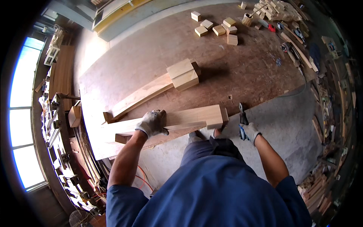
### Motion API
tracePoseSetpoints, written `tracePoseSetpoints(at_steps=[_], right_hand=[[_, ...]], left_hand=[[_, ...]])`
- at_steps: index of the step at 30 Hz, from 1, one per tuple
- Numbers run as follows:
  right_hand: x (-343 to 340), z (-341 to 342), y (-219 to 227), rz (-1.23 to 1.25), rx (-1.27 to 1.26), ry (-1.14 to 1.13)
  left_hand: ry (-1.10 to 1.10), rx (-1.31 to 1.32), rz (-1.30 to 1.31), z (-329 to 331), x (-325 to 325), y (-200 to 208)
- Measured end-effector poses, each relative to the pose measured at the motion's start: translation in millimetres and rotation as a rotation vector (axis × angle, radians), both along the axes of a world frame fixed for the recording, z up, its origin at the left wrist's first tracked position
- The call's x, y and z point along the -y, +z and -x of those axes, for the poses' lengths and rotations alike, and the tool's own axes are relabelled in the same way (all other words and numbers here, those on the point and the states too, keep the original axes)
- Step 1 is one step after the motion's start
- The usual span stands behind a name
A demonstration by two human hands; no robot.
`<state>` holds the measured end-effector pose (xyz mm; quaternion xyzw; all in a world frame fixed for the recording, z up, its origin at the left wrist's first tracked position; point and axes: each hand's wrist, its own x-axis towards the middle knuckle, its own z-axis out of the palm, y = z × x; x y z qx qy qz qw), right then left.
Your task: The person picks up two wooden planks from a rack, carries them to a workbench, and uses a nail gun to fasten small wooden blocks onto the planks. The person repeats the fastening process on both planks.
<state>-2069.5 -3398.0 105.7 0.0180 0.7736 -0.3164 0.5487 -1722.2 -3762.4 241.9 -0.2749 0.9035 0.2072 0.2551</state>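
My left hand (152, 123), in a pale work glove, is wrapped over the top of a light wooden post (193, 115) at the near edge of the workbench. The post lies lengthwise with a thicker block at its right end, and a small piece of wood shows under its left end. Off to the right, my gloved right hand (251, 132) is closed around the dark, blue-marked handles of a pair of pliers (242, 109). The jaws point away from me, apart from the post. Beyond my left hand lies a second post (147, 90) with a similar thick block end.
Several small wood blocks (219, 29) sit at the far side of the brown workbench (242, 70). A heap of offcuts (280, 10) stands far right, near a corded power tool (291, 53) and wood strips (298, 51). Cluttered shelves (56, 128) line the left.
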Motion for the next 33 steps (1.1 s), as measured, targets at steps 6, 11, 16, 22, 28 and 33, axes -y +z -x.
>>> tracePoseSetpoints(at_steps=[6, 11, 16, 22, 28, 33], right_hand=[[2.8, -1.7, 12.2, 0.009, 0.046, -0.007], [0.0, -2.6, 26.6, 0.031, 0.033, 0.003], [-12.8, -5.2, 37.1, 0.123, 0.04, 0.04], [-0.8, -13.8, 96.1, 0.095, -0.127, 0.314], [35.9, -10.3, 159.2, -0.003, -0.31, 0.747], [59.5, -3.5, 162.1, -0.101, -0.383, 0.875]], left_hand=[[-0.06, 0.146, -0.229, -1.6, 3.9, -20.0], [0.083, 0.015, -0.249, -10.8, 3.5, -24.7], [0.137, -0.171, -0.031, -20.2, -15.4, -34.7], [0.066, -0.354, 0.113, 29.6, -69.5, -56.0], [0.038, -0.296, 0.079, 54.7, -72.0, -64.9], [0.049, -0.401, 0.114, 52.5, -67.7, -66.4]])
